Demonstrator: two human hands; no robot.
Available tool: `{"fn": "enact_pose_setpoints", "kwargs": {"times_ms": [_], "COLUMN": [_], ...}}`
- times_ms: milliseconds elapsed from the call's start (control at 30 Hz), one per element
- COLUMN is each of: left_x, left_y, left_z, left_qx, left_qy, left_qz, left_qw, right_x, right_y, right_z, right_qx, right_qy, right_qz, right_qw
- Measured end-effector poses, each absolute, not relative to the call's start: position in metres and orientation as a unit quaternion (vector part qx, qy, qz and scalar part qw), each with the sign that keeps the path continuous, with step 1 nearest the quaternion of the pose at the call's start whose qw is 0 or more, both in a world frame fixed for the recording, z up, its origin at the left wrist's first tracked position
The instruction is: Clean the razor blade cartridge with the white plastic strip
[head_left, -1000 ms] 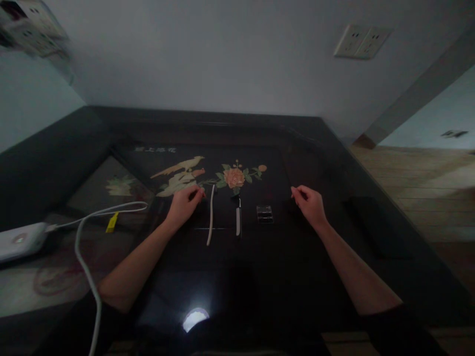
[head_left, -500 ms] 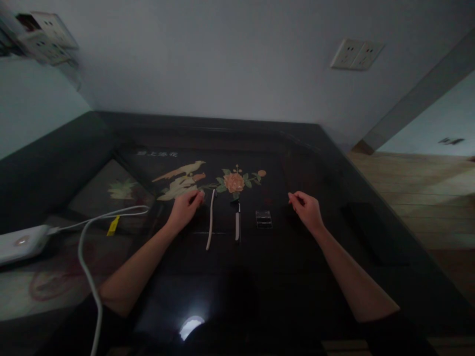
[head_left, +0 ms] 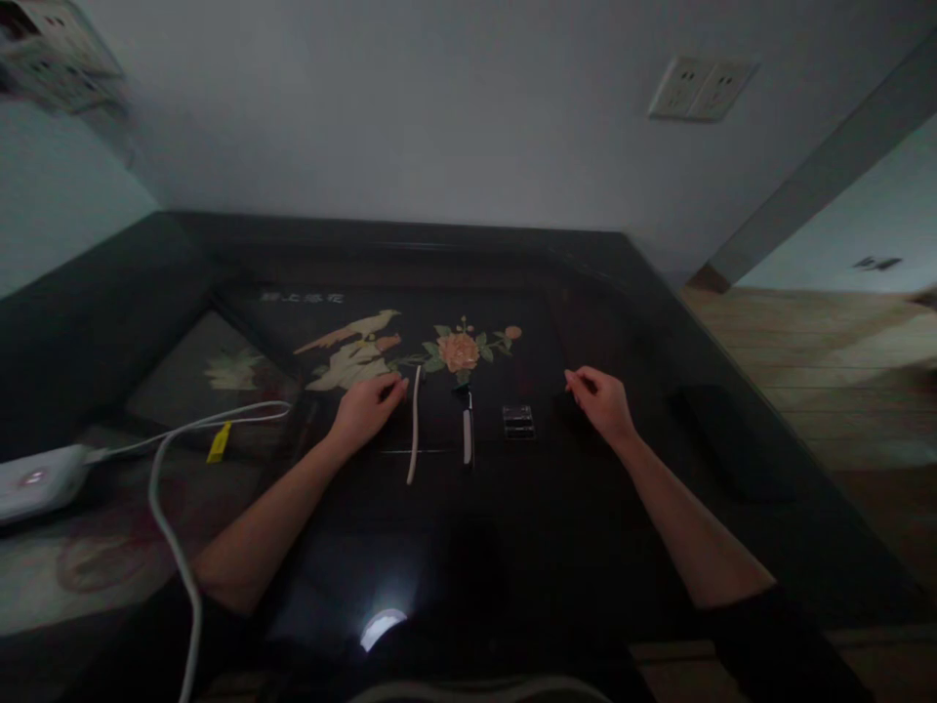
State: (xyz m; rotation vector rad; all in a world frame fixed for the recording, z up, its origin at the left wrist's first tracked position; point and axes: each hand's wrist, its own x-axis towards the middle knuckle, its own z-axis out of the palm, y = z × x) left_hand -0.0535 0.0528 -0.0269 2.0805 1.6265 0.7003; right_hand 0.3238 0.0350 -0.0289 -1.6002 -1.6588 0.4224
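Observation:
On the dark tabletop (head_left: pixel 468 566), my left hand (head_left: pixel 368 410) rests with its fingers curled in and nothing visible in them. Just right of its fingertips lies a thin whitish stick-like or cord-like piece (head_left: pixel 414 430), apart from the hand. In the middle is a slim tool (head_left: pixel 468 436) with a white handle, a thin bent neck and a dark head; its kind is unclear. A small clear case (head_left: pixel 518 422) with dark contents lies further right. My right hand (head_left: pixel 601 402) is also curled, thumb against the fingers, holding nothing visible, to the right of that case.
A white cable (head_left: pixel 162 508) with a yellow tag (head_left: pixel 219 442) runs from a white box-shaped device (head_left: pixel 40 483) at the left, passing over my left forearm. A dark flat object (head_left: pixel 732 441) lies at the right. Wall sockets (head_left: pixel 701 88) are above the table.
The view has shifted slightly, so the table and its objects appear a little higher. Both hands stay curled in nearly the same places, and the small objects lie as before.

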Motion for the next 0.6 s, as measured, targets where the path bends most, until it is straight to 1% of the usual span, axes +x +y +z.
{"fn": "enact_pose_setpoints", "kwargs": {"times_ms": [600], "left_x": [-0.0531], "left_y": [0.0519], "left_z": [-0.0254], "left_qx": [0.752], "left_qy": [0.577], "left_qz": [0.255], "left_qw": [0.193], "right_x": [0.3247], "right_y": [0.0352], "right_z": [-0.0343], "right_qx": [-0.628], "right_qy": [-0.696], "right_qz": [0.129], "right_qw": [0.322]}}
